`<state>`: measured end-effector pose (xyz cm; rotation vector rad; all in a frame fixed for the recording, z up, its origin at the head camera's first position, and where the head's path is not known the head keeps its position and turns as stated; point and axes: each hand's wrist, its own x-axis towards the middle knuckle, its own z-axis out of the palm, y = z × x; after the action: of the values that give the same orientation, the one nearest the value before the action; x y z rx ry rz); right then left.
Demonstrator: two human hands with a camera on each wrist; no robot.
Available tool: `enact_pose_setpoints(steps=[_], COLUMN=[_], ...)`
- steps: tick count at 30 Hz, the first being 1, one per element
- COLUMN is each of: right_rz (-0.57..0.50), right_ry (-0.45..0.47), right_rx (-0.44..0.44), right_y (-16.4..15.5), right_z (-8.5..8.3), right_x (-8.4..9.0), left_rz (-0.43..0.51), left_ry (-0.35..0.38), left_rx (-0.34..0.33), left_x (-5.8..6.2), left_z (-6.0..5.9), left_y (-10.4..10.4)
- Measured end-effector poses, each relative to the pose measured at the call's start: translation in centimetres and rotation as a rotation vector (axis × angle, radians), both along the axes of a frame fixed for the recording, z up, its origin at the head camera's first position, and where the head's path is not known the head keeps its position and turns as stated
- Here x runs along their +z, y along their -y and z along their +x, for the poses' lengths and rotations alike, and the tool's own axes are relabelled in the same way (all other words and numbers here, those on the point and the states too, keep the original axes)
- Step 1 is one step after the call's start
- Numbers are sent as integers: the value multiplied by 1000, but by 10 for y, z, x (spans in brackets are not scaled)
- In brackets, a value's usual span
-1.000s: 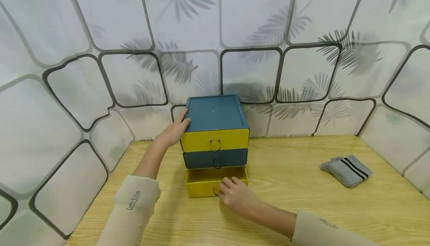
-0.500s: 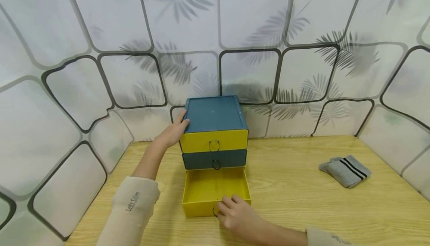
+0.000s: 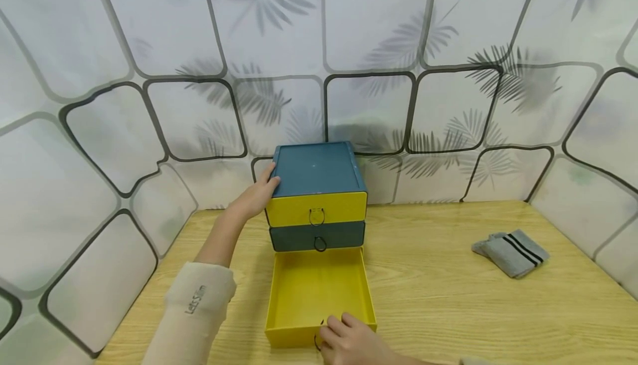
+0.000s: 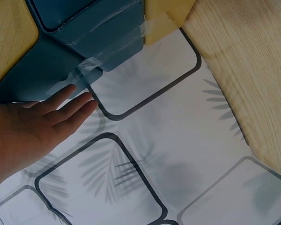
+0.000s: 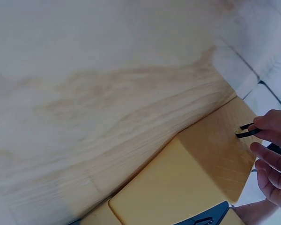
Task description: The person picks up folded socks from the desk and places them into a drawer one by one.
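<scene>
A wooden bench (image 3: pixel 448 298) set against a wall covering (image 3: pixel 149 49) printed with rounded panels and palm leaves carries a small three-drawer chest (image 3: pixel 317 174), blue on top, standing at the back edge near the middle. Its bottom drawer (image 3: pixel 319 293), yellow and bare inside, stands pulled far out toward the person, resting on the bench; the blue middle drawer (image 3: pixel 317 236) and yellow top drawer (image 3: pixel 317 209) above it sit closed, each with a dark ring pull. The left hand (image 3: pixel 256 196) lies flat against the chest's upper left side with fingers straight, the grip holding nothing, only pressing; the left wrist view shows the same straight fingers (image 4: pixel 68 105) against the blue shell. The right hand (image 3: pixel 351 340), at the bottom of the head view, has its grip pinched on the ring pull (image 5: pixel 247 131) at the open drawer's front; the right wrist view shows the dark ring caught between thumb and forefinger. A folded grey sock (image 3: pixel 513 251) with black stripes lies well apart on the bench's right side.
</scene>
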<state>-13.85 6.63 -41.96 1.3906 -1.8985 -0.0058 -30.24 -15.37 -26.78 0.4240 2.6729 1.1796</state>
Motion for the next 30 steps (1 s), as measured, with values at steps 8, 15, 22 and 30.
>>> enact_pose_setpoints(steps=[8,15,22,30], right_rz=[86,74,-126,-230], right_ry=[9,24,50,49], right_rx=[-20,-26,-32,-325], right_y=[-3,-7,-31,-127], right_z=[6,9,2,-48], right_x=[2,3,29,64], left_rz=[5,0,3,0], left_ry=[1,6,7,4], left_rx=[-2,0,-7,1], left_x=[0,0,0,0], left_z=[1,1,0,0], left_y=[0,0,-1,0])
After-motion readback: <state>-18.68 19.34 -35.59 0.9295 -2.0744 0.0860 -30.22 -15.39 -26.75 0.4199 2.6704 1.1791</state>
